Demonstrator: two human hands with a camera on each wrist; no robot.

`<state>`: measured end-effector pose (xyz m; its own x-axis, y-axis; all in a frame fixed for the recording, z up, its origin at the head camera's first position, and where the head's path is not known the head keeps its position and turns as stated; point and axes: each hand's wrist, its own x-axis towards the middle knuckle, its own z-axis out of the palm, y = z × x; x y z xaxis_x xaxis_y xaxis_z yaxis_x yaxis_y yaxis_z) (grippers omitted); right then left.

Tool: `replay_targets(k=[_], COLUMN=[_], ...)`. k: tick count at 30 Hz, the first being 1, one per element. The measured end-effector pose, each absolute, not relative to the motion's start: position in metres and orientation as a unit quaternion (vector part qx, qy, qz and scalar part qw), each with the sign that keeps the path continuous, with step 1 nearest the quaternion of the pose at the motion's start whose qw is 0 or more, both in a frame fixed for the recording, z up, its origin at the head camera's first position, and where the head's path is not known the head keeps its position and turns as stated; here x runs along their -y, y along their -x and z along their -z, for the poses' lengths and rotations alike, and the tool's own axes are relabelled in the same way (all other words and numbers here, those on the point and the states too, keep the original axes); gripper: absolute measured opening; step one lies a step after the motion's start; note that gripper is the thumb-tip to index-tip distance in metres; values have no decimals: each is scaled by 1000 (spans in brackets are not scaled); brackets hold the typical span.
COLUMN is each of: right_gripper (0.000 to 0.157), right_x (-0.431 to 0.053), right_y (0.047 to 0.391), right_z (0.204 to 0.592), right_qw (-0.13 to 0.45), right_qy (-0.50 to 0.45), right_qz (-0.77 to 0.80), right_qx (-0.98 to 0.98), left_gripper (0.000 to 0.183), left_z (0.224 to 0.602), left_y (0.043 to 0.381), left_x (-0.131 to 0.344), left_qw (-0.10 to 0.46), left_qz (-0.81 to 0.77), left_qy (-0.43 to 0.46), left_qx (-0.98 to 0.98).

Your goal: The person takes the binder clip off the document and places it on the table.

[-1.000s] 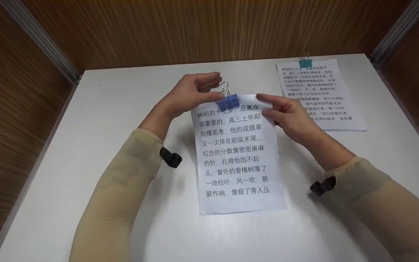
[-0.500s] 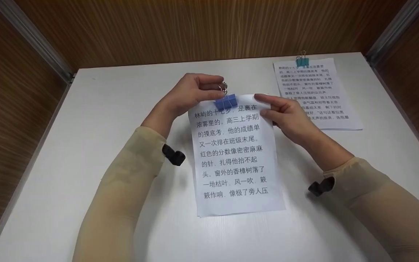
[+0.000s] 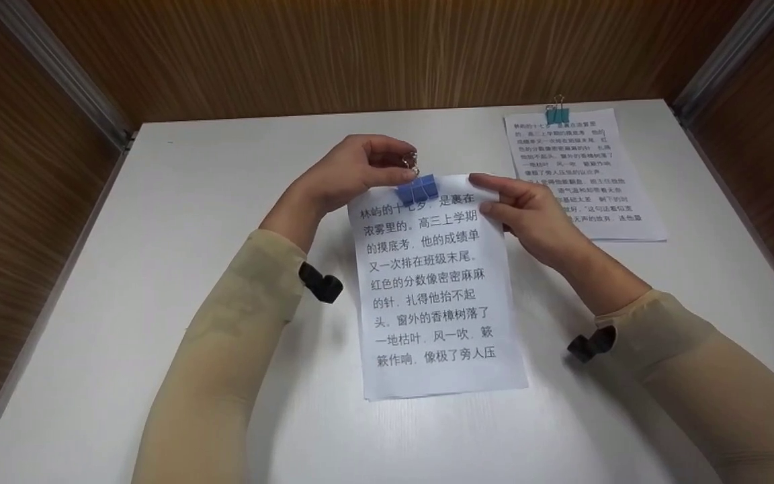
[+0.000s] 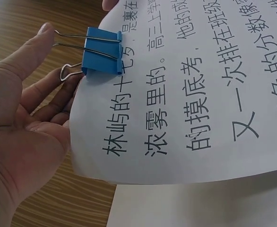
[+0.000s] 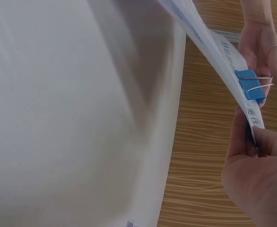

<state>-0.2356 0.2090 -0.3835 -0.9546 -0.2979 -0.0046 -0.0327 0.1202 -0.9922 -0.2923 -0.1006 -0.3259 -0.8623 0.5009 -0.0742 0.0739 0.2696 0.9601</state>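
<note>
A stack of printed paper sheets (image 3: 431,376) is held up off the table, tilted toward me. A blue binder clip (image 3: 418,191) bites its top edge, left of the middle. My left hand (image 3: 353,168) pinches the clip's wire handles: in the left wrist view the thumb (image 4: 34,49) meets the tip of the front handle, and the curled fingers lie behind the back one. At the top right corner my right hand (image 3: 538,215) pinches the stack, thumb in front and fingers behind, as the right wrist view of the sheets (image 5: 230,71) also shows.
A second printed stack (image 3: 562,161) lies at the back right of the white table (image 3: 226,188), a teal binder clip (image 3: 557,115) on its top edge. Part of it is hidden behind my right hand. Wood-grain panels (image 3: 387,54) enclose the table at the back and sides.
My left hand has shifted slightly right, its fingers closing in on the clip's handles, which are now drawn closer together. My right hand keeps its grip on the corner.
</note>
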Motion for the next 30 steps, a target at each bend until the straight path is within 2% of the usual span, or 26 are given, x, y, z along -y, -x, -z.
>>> replay_targets(k=[12,19,24,30], right_gripper=[47,47,48,49], right_x=[-206,-203,-203,-206], right_y=[234,233,234,237], right_z=[384,389,394,393], right_qw=[115,121,123,116], right_qy=[121,128,118,115], right_qz=[666,651,644,645], right_qx=[-727,-738,-746,-747], left_gripper=[47,38,38,42], left_z=[321,323,323,322], left_y=[287,285,282,278], left_x=[94,98,120,164], left_qw=[151,104,65,58], left_qz=[-551,-584,-612,-612], left_qy=[-173,-165,-153,-105], left_qx=[-802,-788,-773,-782])
